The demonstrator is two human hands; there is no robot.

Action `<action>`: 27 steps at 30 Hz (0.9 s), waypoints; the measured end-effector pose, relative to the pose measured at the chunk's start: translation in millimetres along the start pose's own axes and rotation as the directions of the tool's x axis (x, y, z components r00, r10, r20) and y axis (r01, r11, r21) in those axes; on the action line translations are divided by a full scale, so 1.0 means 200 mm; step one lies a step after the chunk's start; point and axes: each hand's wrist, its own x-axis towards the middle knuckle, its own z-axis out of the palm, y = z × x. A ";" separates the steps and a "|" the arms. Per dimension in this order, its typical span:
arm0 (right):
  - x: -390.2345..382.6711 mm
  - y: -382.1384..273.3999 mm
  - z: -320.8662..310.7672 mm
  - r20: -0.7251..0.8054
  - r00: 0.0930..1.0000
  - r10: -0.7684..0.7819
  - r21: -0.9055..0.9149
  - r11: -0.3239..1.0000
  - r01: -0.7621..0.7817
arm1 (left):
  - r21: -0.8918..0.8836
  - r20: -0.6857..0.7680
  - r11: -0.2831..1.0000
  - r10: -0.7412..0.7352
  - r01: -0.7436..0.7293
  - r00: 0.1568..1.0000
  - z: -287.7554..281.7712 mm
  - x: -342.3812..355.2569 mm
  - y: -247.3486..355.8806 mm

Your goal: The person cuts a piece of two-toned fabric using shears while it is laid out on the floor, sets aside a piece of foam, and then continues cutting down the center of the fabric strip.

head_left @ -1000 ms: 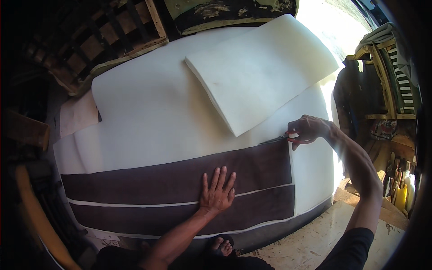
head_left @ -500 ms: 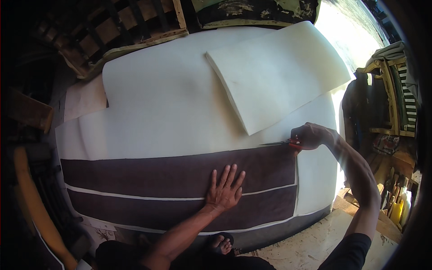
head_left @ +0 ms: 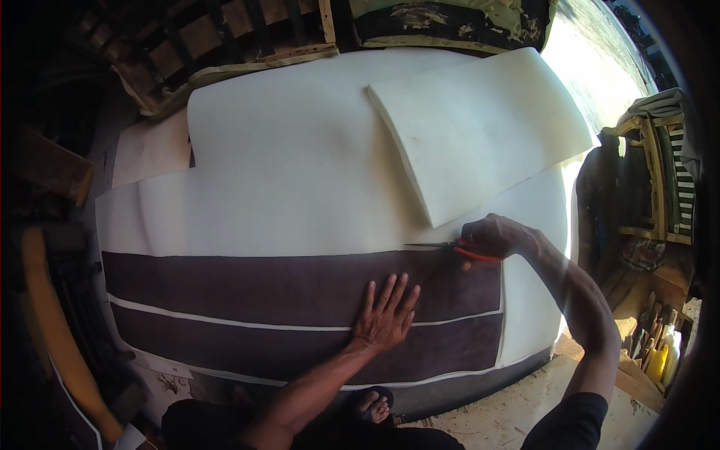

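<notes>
Two long dark brown strips lie side by side on a large white foam sheet (head_left: 285, 165), the far strip (head_left: 225, 285) and the near strip (head_left: 247, 343), with a thin white gap between them. My left hand (head_left: 381, 322) rests flat on the strips near that gap, fingers spread. In my right hand (head_left: 491, 238) is a pair of scissors (head_left: 484, 257) with red handles. Its blades point left along the far edge of the far strip, where it meets the white foam. A separate thick white foam piece (head_left: 480, 135) lies on the sheet beyond my right hand.
Wooden furniture frames stand at the far left (head_left: 247, 56) and right (head_left: 652, 180). A green and black upholstered piece (head_left: 450, 22) sits at the back. Tools and bottles (head_left: 660, 352) are gathered in a box at the right. A yellow-brown padded bar (head_left: 60, 330) is at the left.
My right hand has moved left with the scissors along the strip's far edge. My left hand stays flat on the strips. The whole view has shifted slightly.
</notes>
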 end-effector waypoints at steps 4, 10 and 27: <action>0.03 -0.02 0.03 0.007 1.000 -0.014 -0.044 0.999 0.015 | -0.055 0.002 0.998 -0.017 0.018 1.000 0.00 -0.01 0.00; 0.10 -0.13 0.04 -0.043 0.978 -0.205 0.035 0.978 0.206 | -0.070 -0.042 0.998 -0.007 0.004 0.999 -0.01 -0.01 -0.01; 0.33 -0.53 0.07 -0.034 0.998 0.058 -0.171 0.983 -0.063 | -0.360 -0.191 0.931 -0.010 -0.060 0.982 -0.20 -0.08 -0.17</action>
